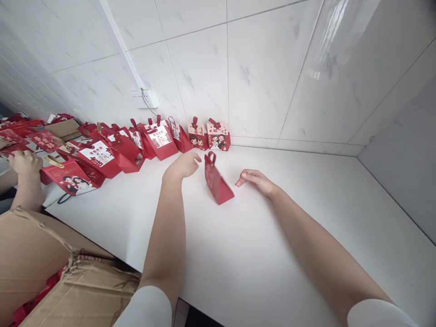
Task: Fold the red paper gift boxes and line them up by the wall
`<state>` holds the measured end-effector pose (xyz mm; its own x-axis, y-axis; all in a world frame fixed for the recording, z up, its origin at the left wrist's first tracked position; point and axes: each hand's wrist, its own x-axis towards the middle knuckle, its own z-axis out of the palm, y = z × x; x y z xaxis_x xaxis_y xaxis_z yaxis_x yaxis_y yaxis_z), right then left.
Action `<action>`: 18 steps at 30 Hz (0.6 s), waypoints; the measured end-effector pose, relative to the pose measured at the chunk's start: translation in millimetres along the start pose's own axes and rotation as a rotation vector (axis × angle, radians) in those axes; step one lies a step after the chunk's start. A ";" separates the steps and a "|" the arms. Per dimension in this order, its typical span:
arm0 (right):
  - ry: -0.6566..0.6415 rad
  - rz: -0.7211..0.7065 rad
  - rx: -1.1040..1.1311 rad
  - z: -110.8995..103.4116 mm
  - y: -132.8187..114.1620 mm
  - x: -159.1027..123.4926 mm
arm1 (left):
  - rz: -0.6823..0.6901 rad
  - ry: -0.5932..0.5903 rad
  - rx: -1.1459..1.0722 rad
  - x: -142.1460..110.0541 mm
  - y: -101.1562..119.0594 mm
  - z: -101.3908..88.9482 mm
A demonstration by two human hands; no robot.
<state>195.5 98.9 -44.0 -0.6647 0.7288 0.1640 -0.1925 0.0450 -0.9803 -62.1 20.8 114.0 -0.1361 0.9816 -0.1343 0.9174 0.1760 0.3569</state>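
Observation:
A small red gift box [217, 180] with a loop handle stands upright on the white table [259, 254], between my two hands. My left hand [184, 165] hovers just left of the box with its fingers loosely curled and nothing in them. My right hand [256, 179] rests on the table just right of the box, fingers stretched toward it, not touching. Both hands are empty.
A row of several red gift boxes [160, 138] lines the tiled wall at the back left, two of them [218, 135] near the middle. Another person's hand [23, 164] rests at the far left. An open cardboard carton [78, 290] sits at the lower left.

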 end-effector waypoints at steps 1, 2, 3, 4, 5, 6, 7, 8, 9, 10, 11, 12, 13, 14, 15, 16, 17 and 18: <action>0.001 0.003 0.000 -0.3 0.4 0.3 | -0.049 0.042 0.001 0.6 -2.3 -0.8; 0.021 -0.002 0.009 -0.8 1.3 0.9 | -0.083 0.064 -0.008 0.6 -4.4 -2.3; 0.059 -0.011 0.026 -1.5 2.4 1.6 | -0.104 0.075 -0.029 -0.3 -5.9 -4.4; 0.108 -0.019 0.049 -2.3 3.8 2.4 | -0.115 0.082 -0.058 -2.1 -6.5 -6.9; 0.155 -0.022 0.072 -3.1 5.2 3.1 | -0.118 0.091 -0.090 -5.0 -6.0 -9.6; 0.195 -0.021 0.093 -4.0 6.4 3.7 | -0.113 0.102 -0.118 -8.7 -4.2 -12.3; 0.225 -0.017 0.112 -4.9 7.5 4.1 | -0.098 0.104 -0.135 -13.2 -1.2 -14.8; 0.245 -0.010 0.128 -5.6 8.2 4.3 | -0.067 0.095 -0.138 -17.9 2.9 -16.8; 0.258 -0.001 0.137 -6.0 8.7 4.4 | -0.019 0.072 -0.130 -22.6 7.9 -18.2; 0.265 0.008 0.140 -6.3 8.9 4.3 | 0.043 0.031 -0.115 -26.6 13.3 -18.9; 0.270 0.015 0.139 -6.3 8.9 4.2 | 0.111 -0.022 -0.094 -29.8 18.6 -18.9; 0.274 0.020 0.136 -6.2 8.9 4.0 | 0.171 -0.074 -0.065 -31.7 23.4 -18.4; 0.277 0.022 0.134 -6.0 8.9 3.9 | 0.216 -0.113 -0.031 -32.5 27.3 -17.4; 0.281 0.022 0.133 -5.7 8.9 3.9 | 0.245 -0.135 0.004 -32.2 30.0 -16.2; 0.283 0.021 0.133 -5.5 9.1 3.9 | 0.267 -0.145 0.032 -31.1 31.3 -14.9; 0.284 0.020 0.133 -5.3 9.3 4.0 | 0.288 -0.142 0.045 -29.5 31.3 -13.8; 0.284 0.020 0.133 -5.2 9.6 4.1 | 0.307 -0.126 0.036 -27.8 30.3 -12.8; 0.284 0.020 0.131 -5.2 9.8 4.2 | 0.322 -0.101 0.008 -26.2 28.6 -12.0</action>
<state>194.6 106.0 -53.5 -0.4445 0.8913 0.0897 -0.2849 -0.0457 -0.9575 -36.8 1.0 138.8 0.1988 0.9742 -0.1065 0.9101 -0.1432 0.3889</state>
